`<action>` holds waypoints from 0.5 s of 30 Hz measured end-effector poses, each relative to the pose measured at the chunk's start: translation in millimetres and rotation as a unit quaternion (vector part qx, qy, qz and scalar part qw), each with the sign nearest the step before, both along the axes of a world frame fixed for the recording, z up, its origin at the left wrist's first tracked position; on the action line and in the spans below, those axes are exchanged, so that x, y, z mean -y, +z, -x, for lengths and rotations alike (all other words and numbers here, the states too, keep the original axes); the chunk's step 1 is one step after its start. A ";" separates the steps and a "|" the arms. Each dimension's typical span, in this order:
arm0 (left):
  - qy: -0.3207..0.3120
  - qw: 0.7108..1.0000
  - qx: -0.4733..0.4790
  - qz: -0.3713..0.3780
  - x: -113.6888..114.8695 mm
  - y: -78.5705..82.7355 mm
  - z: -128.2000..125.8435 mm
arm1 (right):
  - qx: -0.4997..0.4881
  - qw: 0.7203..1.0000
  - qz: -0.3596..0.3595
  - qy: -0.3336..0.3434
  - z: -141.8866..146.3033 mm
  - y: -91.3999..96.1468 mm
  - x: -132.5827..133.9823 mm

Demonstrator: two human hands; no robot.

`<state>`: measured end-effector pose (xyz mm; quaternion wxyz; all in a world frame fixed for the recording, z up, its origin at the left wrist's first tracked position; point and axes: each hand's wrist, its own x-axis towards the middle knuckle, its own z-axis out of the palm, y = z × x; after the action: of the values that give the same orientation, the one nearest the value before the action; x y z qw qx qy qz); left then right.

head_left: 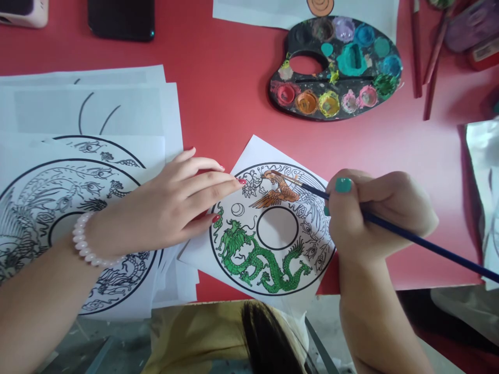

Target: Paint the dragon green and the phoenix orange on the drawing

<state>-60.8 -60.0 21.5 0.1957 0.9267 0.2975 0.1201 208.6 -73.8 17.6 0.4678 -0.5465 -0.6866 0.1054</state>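
A paintbrush [405, 237] with a long blue handle is pinched in my right hand [374, 213]. Its tip touches the head of an orange bird on a printed sheet [237, 213]. A green dragon fills the lower left of the sheet's ring design, while the bird's wing and tail feathers at right stay black and white. My left hand [191, 197] lies flat with fingers spread, its fingertips on the sheet's left edge. Under my left forearm is a stack of larger printed sheets [156, 150]. Beyond the painted sheet lies a black paint palette [300, 111] with several colour wells.
On the red table [218, 93], a black phone [120, 19] lies at the far edge beside a pale device [29, 13]. Several brushes [417, 57] and paint bottles [473, 26] occupy the far right. Another paper [249, 13] sits behind the palette. The table's front edge runs just below the sheet.
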 end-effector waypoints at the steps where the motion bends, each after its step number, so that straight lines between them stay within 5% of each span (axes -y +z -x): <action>1: 0.000 1.000 -0.001 0.001 -0.1 0.2 0.0 | -0.004 1.000 0.008 0.014 0.8 0.3 0.2; 8: 0.000 1.000 0.012 0.008 -0.2 0.6 -0.6 | -0.024 0.999 -0.013 0.044 -3.5 2.3 -3.2; 15: -0.001 1.000 0.006 0.023 -0.1 2.8 -1.1 | -0.018 0.982 0.064 0.174 -17.4 7.5 -2.5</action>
<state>-59.7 -59.9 24.3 0.2192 0.9214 0.2982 0.1189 226.0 -71.3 25.1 0.4190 -0.4451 -0.7545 0.2387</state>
